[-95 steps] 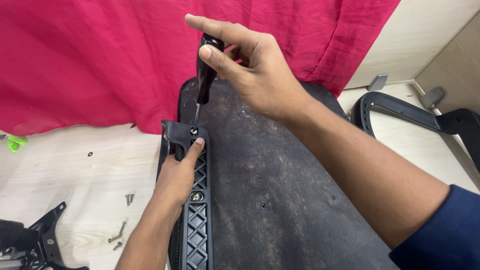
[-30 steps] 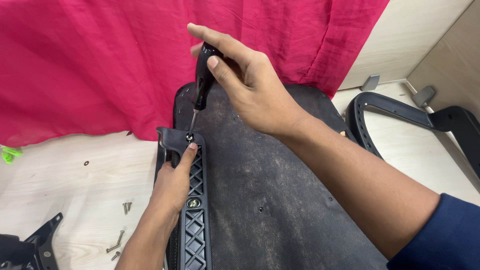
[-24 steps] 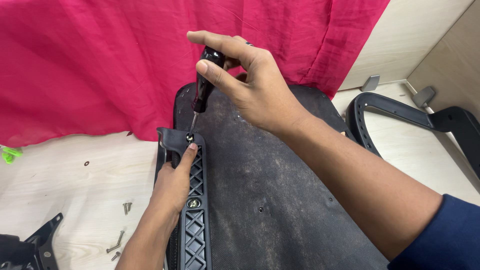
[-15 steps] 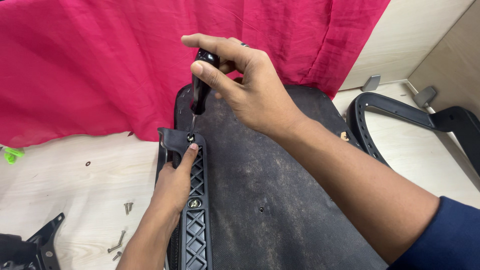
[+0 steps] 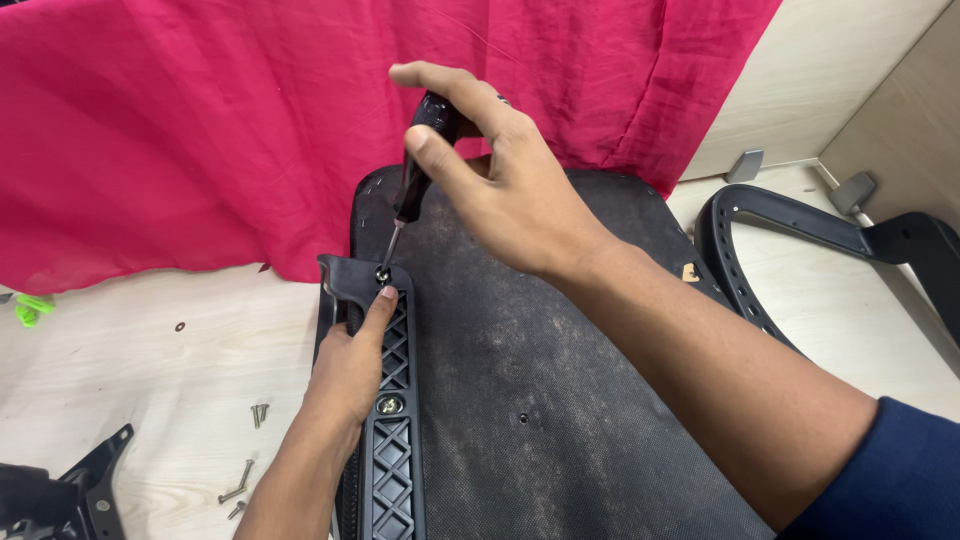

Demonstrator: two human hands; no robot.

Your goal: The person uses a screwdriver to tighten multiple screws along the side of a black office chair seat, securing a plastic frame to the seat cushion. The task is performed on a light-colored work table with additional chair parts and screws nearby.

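My right hand (image 5: 500,180) grips a black-handled screwdriver (image 5: 415,165), held nearly upright with its tip in a screw (image 5: 383,272) at the top of a black latticed armrest bracket (image 5: 392,440). My left hand (image 5: 350,365) presses down on that bracket, thumb beside the screw. The bracket lies along the left edge of a dusty black seat underside (image 5: 540,380) resting on the floor. A second screw (image 5: 389,405) sits lower in the bracket.
A red cloth (image 5: 250,130) drapes behind the seat. A few loose screws (image 5: 245,470) lie on the pale wooden floor at left. A black metal part (image 5: 70,495) is at bottom left, a black armrest frame (image 5: 800,230) at right, a green item (image 5: 32,308) far left.
The right hand has shifted its fingers around the screwdriver handle, turning it on the same screw. The left hand and bracket stay put. The view has tilted slightly.
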